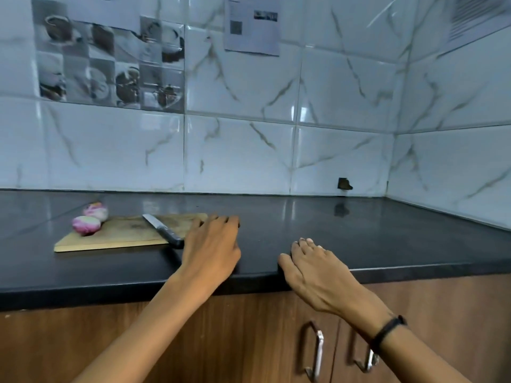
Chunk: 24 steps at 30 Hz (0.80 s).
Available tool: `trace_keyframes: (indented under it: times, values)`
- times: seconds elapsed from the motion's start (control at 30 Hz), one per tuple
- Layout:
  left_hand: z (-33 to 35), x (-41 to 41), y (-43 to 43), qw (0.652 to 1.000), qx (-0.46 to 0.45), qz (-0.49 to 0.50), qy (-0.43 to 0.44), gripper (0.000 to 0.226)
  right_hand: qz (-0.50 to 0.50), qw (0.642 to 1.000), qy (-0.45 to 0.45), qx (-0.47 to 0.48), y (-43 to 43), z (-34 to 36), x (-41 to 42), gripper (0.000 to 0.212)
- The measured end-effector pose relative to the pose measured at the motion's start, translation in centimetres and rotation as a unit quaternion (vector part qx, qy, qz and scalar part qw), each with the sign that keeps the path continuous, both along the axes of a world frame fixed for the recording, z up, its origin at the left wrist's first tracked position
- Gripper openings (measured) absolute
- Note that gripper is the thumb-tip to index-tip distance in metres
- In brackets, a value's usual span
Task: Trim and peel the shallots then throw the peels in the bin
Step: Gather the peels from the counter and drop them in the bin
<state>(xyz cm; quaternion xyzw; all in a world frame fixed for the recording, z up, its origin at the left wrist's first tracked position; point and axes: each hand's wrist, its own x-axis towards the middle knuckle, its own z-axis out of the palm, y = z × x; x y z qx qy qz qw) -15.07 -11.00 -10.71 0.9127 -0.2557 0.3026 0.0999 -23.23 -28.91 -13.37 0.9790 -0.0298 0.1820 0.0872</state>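
Two pink-and-white peeled shallots lie at the left: one (86, 224) on the far left corner of the wooden cutting board (121, 234), the other (96, 211) just behind it at the board's edge. A knife (163, 230) with a black handle rests on the board, blade pointing away. My left hand (211, 244) lies flat, palm down, on the black counter over the board's right end, just right of the knife handle. My right hand (309, 268) rests palm down at the counter's front edge, holding nothing. No peels or bin show.
The black counter (359, 230) runs back to a white marble-tiled wall and a corner at the right. Below the front edge are wooden cabinet doors with metal handles (315, 352). A paper sheet (252, 23) is stuck on the wall.
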Motion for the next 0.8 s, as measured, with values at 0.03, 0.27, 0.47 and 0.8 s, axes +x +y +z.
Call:
trace_keyframes:
  times: [0.03, 0.27, 0.47, 0.8]
  values:
    - [-0.1, 0.1, 0.1, 1.0, -0.011, -0.001, 0.007, 0.036, -0.012, 1.0, 0.027, -0.002, 0.2, 0.1, 0.8, 0.127]
    - [-0.9, 0.5, 0.2, 0.997, -0.07, -0.018, 0.003, 0.039, 0.038, 0.971, 0.168, 0.168, 2.5, 3.0, 3.7, 0.065]
    - [-0.9, 0.5, 0.2, 0.995, -0.092, -0.037, 0.013, 0.037, 0.039, 0.951, 0.17, 0.254, 0.6, 3.7, 6.7, 0.067]
    - [-0.7, 0.7, 0.3, 0.995, -0.091, -0.043, 0.029, 0.039, 0.152, 0.892, 0.17, 0.39, 0.0, 3.8, 5.2, 0.062]
